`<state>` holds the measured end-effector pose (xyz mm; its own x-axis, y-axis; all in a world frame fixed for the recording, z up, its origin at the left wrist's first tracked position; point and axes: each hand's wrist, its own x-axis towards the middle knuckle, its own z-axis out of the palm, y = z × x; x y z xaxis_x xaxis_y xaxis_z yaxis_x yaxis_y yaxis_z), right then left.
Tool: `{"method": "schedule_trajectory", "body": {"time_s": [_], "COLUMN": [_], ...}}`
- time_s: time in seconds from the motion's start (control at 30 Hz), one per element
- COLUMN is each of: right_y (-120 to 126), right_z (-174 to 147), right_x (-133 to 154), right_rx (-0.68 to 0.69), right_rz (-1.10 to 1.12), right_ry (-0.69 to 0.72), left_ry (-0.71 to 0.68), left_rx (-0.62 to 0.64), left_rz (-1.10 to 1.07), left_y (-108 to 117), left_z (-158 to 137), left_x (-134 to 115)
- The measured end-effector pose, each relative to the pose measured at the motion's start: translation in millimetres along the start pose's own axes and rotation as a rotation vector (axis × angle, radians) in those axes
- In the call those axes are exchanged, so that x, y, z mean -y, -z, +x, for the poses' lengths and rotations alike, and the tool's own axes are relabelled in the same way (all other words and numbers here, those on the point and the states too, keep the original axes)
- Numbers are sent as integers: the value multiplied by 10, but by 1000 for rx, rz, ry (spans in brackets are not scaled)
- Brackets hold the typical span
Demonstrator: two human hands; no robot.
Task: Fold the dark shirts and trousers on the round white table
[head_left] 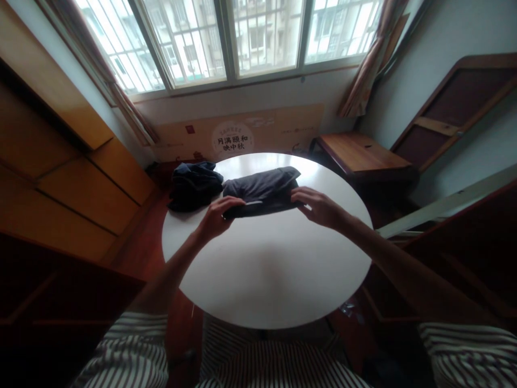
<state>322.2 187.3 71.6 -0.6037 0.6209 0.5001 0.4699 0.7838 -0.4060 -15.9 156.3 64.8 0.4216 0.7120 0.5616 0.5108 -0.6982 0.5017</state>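
Note:
A dark grey piece of clothing point(262, 186), folded into a long narrow bundle, lies across the far half of the round white table point(262, 269). My left hand point(218, 216) grips its near left corner, thumb below and fingers on top. At the right end, my right hand point(317, 207) pinches the near edge between thumb and fingers. A small white strip shows on the cloth beside my left fingertips. What kind of garment it is, I cannot tell. Left of it, touching or nearly so, a crumpled heap of dark cloth point(194, 186) rests at the table's edge.
A low wooden table point(365, 151) stands beyond the round table on the right. Yellow-brown cabinets point(89, 199) line the left side. Under the barred window point(266, 37), a beige printed banner point(278, 126) runs along the wall. A folded wooden board point(448, 118) leans at the right.

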Motion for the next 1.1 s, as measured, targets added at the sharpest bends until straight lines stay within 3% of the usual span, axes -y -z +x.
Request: {"method": "schedule_trajectory", "body": {"time_s": [0.13, 0.2, 0.27, 0.4, 0.5, 0.63, 0.73, 0.87, 1.0, 1.1], "right_y": [-252, -306, -306, -353, -501, -613, -571, -634, -984, -1192], "right_z": [-704, -910, -944, -639, -413, -404, -434, -168, 160, 154], "right_x": [125, 198, 250, 212, 87, -10, 72, 302, 356, 253], "right_rx": [208, 199, 102, 31, 110, 209, 184, 121, 195, 265], "right_rz": [-84, -88, -90, -226, -371, -431, -403, -330, -358, -467], "right_ry": [141, 161, 137, 92, 101, 133, 142, 43, -122, -262], "left_ry": [-105, -68, -33, -18, -27, -51, -45, 81, 259, 313], "left_rx": [282, 358, 359, 291, 310, 332, 292, 153, 300, 402], "left_rz": [59, 73, 92, 178, 239, 227, 198, 185, 435, 594], "left_y": [-228, -250, -220, -228, -346, -423, -385, -490, -799, -911], "left_z": [-661, -869, -930, -782, -708, -794, -781, -422, -41, -21], "left_x": [-76, -121, -174, -236, -253, -313, -361, -270, -21, 114]}}
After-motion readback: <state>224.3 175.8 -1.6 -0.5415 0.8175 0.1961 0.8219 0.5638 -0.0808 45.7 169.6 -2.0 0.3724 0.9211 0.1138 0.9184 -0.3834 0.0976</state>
